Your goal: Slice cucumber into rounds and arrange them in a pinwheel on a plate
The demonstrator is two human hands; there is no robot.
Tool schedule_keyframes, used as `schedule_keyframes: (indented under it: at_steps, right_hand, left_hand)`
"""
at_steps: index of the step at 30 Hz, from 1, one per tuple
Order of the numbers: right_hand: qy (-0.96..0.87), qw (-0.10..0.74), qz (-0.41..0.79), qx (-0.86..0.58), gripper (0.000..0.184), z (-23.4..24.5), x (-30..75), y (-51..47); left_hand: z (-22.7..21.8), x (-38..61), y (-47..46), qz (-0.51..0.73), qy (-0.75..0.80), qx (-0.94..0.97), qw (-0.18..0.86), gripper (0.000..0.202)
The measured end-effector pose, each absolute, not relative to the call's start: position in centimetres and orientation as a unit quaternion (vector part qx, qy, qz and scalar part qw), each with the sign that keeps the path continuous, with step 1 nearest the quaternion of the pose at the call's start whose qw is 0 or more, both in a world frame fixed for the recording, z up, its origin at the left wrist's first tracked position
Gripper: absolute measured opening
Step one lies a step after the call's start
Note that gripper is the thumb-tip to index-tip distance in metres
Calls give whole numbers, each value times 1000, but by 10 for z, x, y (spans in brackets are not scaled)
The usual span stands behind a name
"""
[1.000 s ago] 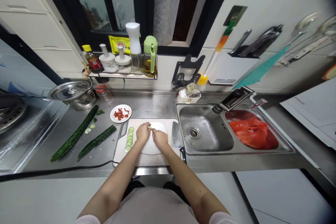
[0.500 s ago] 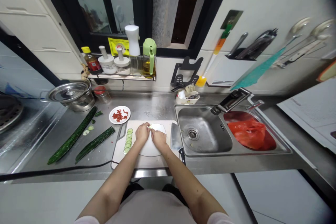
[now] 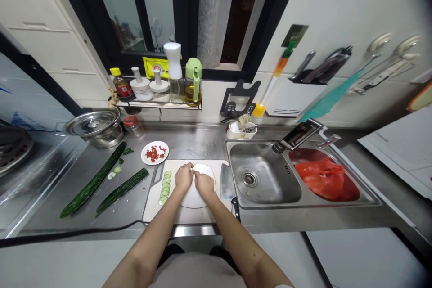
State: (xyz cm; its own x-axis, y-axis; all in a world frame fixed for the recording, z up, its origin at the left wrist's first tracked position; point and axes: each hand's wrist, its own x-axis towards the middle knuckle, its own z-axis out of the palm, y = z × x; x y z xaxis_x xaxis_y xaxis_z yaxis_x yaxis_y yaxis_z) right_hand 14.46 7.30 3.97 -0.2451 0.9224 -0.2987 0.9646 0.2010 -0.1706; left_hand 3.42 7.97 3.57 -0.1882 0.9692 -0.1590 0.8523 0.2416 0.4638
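Observation:
Over the upper part of a white plate (image 3: pixel 197 200), my left hand (image 3: pixel 184 177) and my right hand (image 3: pixel 204 184) meet at the fingertips. Between them shows a small pale green cucumber slice (image 3: pixel 193 168), pinched and partly hidden by the fingers. The plate rests on a light cutting board (image 3: pixel 157 211). A row of overlapping cucumber slices (image 3: pixel 165 186) lies on the board, left of my left hand. At the board's right side, beyond my right hand, lies a cleaver (image 3: pixel 227 182) with a black handle.
Left on the steel counter are a long cucumber (image 3: pixel 96 177), a cut cucumber (image 3: pixel 123 191), a plate of red pieces (image 3: pixel 147 157) and a lidded pot (image 3: pixel 104 137). A dark cord (image 3: pixel 84 230) runs along the front. The sink (image 3: pixel 266 186) with a faucet (image 3: pixel 297 135) is right.
The view has tilted slightly, so everything sits a little lower in the picture. My hands stay together over the plate at nearly the same spot, with only slight finger movement.

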Motion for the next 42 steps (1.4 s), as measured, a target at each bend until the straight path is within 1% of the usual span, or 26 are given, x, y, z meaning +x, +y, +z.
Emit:
schedule_keyframes:
  at_steps: [14, 18, 25, 29, 33, 38, 42]
  right_hand:
    - [775, 50, -163, 609, 33, 39, 146, 76]
    - [771, 41, -171, 612, 32, 41, 146, 78]
    - [752, 20, -173, 636, 31, 51, 147, 80]
    - [746, -19, -178, 642, 32, 53, 155, 76]
    - [741, -70, -200, 637, 33, 48, 169, 66]
    - [726, -134, -229, 635, 35, 40, 185, 48]
    - [714, -179, -244, 632, 37, 38, 195, 34]
  left_hand:
    - [37, 38, 76, 150, 762, 596, 204, 25]
    - [41, 38, 73, 177, 762, 584, 218, 24]
    - [47, 30, 55, 260, 779, 521, 234, 25]
    - [46, 14, 34, 307, 784, 493, 220, 23]
    - [38, -11, 7, 320, 793, 469, 220, 24]
    - [27, -38, -21, 316, 810, 437, 229, 24]
    - [25, -49, -36, 287, 823, 430, 236, 25]
